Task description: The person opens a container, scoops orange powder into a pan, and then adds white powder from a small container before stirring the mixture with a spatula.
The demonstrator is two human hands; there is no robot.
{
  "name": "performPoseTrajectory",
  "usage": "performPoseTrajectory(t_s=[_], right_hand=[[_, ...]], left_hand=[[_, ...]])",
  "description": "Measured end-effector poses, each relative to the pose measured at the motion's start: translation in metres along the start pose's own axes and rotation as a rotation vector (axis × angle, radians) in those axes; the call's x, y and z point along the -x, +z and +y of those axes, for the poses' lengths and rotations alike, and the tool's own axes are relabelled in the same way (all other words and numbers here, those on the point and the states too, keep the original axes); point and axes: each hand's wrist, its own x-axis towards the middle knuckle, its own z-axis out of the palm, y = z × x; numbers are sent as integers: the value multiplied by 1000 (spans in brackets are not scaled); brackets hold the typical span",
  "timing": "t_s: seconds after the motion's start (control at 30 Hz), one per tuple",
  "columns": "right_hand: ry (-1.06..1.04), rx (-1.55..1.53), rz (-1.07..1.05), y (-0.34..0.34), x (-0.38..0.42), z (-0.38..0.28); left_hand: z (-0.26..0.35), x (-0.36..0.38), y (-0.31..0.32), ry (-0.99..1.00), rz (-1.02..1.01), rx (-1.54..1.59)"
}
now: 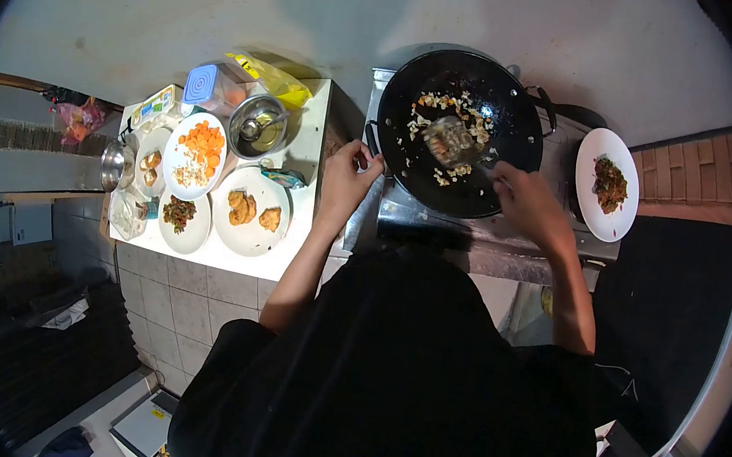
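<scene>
A large black wok [440,187] sits on the metal stove [420,220], with chopped pale and orange bits [457,103] scattered inside it. My right hand [519,190] is closed around the handle of a spatula [451,141], whose blade is blurred and lies among the food in the wok. At the wok's left side, my left hand [356,170] has its fingers curled near the loop handle [372,138]; whether it grips the handle is not clear.
Left, a white table [294,248] bears a plate of carrots [190,178], a plate of browned pieces [227,228], a metal bowl [255,152], a lidded container [201,85] and a yellow bag [279,81]. Right of the wok is a white plate with chopped food [605,221].
</scene>
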Motion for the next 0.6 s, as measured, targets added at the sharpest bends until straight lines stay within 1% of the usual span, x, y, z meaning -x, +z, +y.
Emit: performPoseTrajectory(t_s=[0.03,0.1,0.13,0.17,0.2,0.23,0.27,0.37,0.4,0.47,0.5,0.57,0.6], right_hand=[[-2,1,-3,3,1,-7],[-163,-55,-69,10,3,-19],[-186,-74,-56,23,-6,-9],[-182,-76,-53,34,-15,5],[-144,-24,20,41,-23,22],[-108,31,92,37,-25,22],[-57,28,89,29,-22,23],[-102,24,120,2,8,8],[-101,25,118,-6,16,0],[-72,-30,-63,-13,26,-15],[-67,-31,-60,-3,23,-12],[-144,-16,-59,27,7,1],[-109,81,-41,30,0,2]], left_hand=[[-2,0,1,15,8,11],[-2,1,1,32,11,19],[-1,1,1,17,2,18],[-1,1,1,2,-7,17],[-1,1,1,5,-9,16],[-2,1,0,9,-14,15],[-2,-1,0,12,-13,15],[0,0,-1,-12,-14,6],[0,0,-1,-13,-16,7],[1,0,-1,1,-18,-1],[1,0,-1,5,-24,0],[-1,-1,0,-9,-23,14],[0,-1,-1,-7,-24,12]])
